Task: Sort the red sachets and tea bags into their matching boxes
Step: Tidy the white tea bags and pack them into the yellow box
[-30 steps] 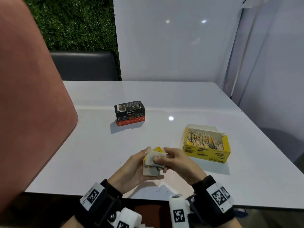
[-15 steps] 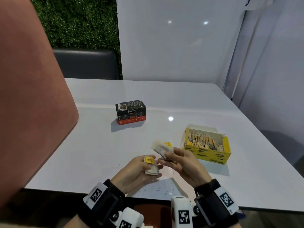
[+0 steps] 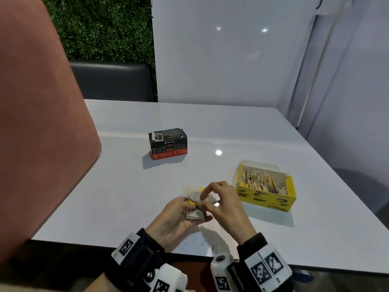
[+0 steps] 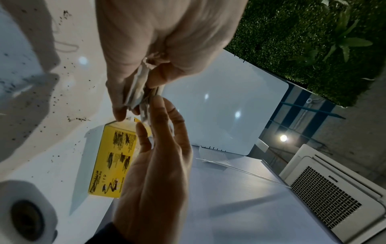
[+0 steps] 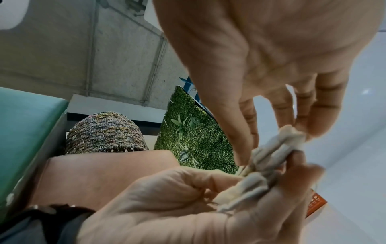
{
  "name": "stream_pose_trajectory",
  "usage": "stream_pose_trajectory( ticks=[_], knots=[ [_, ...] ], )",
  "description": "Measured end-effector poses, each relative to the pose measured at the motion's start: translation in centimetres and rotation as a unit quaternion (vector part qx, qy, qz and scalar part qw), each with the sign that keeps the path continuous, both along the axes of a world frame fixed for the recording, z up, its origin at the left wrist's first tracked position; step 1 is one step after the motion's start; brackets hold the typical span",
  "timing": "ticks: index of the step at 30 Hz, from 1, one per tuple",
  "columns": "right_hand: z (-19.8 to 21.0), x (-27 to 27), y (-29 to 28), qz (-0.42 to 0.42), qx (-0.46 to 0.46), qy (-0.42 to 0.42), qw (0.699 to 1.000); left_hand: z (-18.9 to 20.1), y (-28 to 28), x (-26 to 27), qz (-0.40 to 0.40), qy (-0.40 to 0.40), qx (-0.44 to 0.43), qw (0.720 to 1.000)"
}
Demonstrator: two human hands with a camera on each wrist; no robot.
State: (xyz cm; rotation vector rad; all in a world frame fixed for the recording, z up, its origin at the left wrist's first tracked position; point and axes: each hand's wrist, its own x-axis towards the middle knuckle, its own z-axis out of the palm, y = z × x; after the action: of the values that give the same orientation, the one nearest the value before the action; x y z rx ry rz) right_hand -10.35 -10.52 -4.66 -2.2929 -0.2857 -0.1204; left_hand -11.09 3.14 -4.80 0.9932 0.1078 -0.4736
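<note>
My left hand [image 3: 189, 210] holds a small bundle of pale tea bags [image 3: 194, 214] with a yellow tag, just above the table's near edge. The right hand [image 3: 202, 200] meets it from the right, with thumb and forefinger pinching the top tea bag [image 3: 192, 193]. The left wrist view shows the bundle [image 4: 138, 87] between both hands; the right wrist view shows it [image 5: 265, 163] edge-on. The open yellow box [image 3: 266, 198], full of tea bags, sits just right of the hands. The black and red box [image 3: 168, 145] stands further back at the table's centre. No red sachets are in view.
The white table [image 3: 231, 127] has dark tea crumbs [image 3: 202, 242] scattered near its front edge. A brown-pink chair back [image 3: 37, 133] rises at the left and a dark bench [image 3: 111, 81] stands behind the table. White panels close the back and right.
Half a second ago the right hand held one tea bag lifted up and apart from the left hand's bundle. It has now come back down against the bundle.
</note>
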Motion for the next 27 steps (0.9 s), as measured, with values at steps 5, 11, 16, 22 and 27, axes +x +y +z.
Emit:
stream_pose_trajectory(
  ticks=[5, 11, 16, 22, 27],
  knots=[
    [0.5, 0.3, 0.1, -0.027, 0.022, -0.059, 0.998, -0.4, 0.2, 0.1, 0.015, 0.010, -0.019, 1.000],
    [0.7, -0.1, 0.3, 0.058, -0.152, -0.104, 0.981, 0.1, 0.0, -0.2, 0.001, -0.023, 0.005, 1.000],
    [0.9, 0.4, 0.1, 0.018, -0.049, -0.085, 0.995, -0.5, 0.0, -0.2, 0.020, 0.000, 0.003, 1.000],
    [2.4, 0.6, -0.6, -0.052, 0.209, -0.006, 0.977, -0.9, 0.1, -0.1, 0.015, 0.017, -0.015, 1.000],
    [1.3, 0.1, -1.3, -0.059, 0.237, 0.099, 0.965, -0.8, 0.2, -0.1, -0.008, 0.026, -0.041, 0.999]
  ],
)
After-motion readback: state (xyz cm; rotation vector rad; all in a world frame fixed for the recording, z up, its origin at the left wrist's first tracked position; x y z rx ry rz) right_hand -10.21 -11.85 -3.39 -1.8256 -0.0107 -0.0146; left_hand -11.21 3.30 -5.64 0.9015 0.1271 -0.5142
